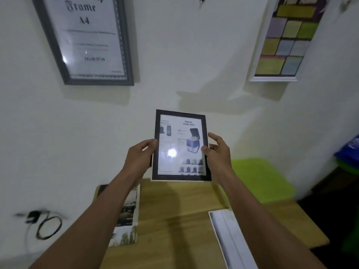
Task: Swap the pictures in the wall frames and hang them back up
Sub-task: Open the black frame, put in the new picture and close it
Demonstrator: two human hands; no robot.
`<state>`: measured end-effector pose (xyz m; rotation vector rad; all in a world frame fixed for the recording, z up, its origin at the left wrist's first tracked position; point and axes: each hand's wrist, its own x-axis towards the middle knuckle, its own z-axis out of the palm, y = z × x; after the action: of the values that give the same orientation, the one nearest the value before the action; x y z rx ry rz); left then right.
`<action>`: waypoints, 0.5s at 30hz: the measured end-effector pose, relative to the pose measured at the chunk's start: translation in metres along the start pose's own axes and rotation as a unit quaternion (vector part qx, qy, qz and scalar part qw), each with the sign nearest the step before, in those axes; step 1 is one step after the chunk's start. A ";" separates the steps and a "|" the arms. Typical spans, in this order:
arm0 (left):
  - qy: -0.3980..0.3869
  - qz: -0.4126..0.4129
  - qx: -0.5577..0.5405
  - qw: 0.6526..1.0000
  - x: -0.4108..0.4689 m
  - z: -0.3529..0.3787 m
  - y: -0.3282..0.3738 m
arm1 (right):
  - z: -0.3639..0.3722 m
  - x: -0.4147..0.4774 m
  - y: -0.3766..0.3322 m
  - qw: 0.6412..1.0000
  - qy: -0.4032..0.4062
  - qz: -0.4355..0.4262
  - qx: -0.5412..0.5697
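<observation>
The person holds one small black picture frame with a shoe bag picture inside (181, 145). It is up in the air, upright, in front of the white wall (174, 55) and just above the far edge of the light wooden table (174, 210).

The left hand (138, 158) grips the left side of the frame, with the thumb on the front edge. The right hand (216, 152) pinches the right side with its thumb on the front. Its other fingers are spread out loose behind and beside the frame.

The frame looks stiff and flat, and probably light. The front is shiny, with a bright spot of light on it, so it may be glass or plastic. It could be slippery and it could break if dropped. I think the best place to hold it is by the two long sides, one hand on each, like now.

I count three frames. One is in the hands. Two hang on the wall: a grey frame with black letters (85, 41) on the left and a white frame with coloured squares (285, 41) on the right.

Two loose prints lie on the table: a dark photo print (128, 216) on the left and a pale print (229, 237) on the right.
</observation>
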<state>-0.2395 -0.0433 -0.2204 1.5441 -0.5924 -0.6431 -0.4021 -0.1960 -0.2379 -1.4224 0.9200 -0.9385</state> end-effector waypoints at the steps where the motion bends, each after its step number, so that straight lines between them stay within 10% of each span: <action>1: -0.012 -0.020 -0.003 1.000 -0.008 -0.003 -0.016 | 0.002 -0.009 0.016 1.000 0.007 0.017 0.003; 6: -0.140 -0.125 -0.096 0.977 -0.039 -0.016 -0.093 | 0.007 -0.038 0.088 0.996 0.023 0.084 -0.003; 15: -0.082 -0.106 0.089 0.987 -0.073 -0.005 -0.163 | 0.031 -0.062 0.181 0.971 -0.138 0.164 -0.104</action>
<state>-0.2884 0.0226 -0.3787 1.7482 -0.6276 -0.9055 -0.4003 -0.1366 -0.4219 -1.4744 1.0233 -0.3939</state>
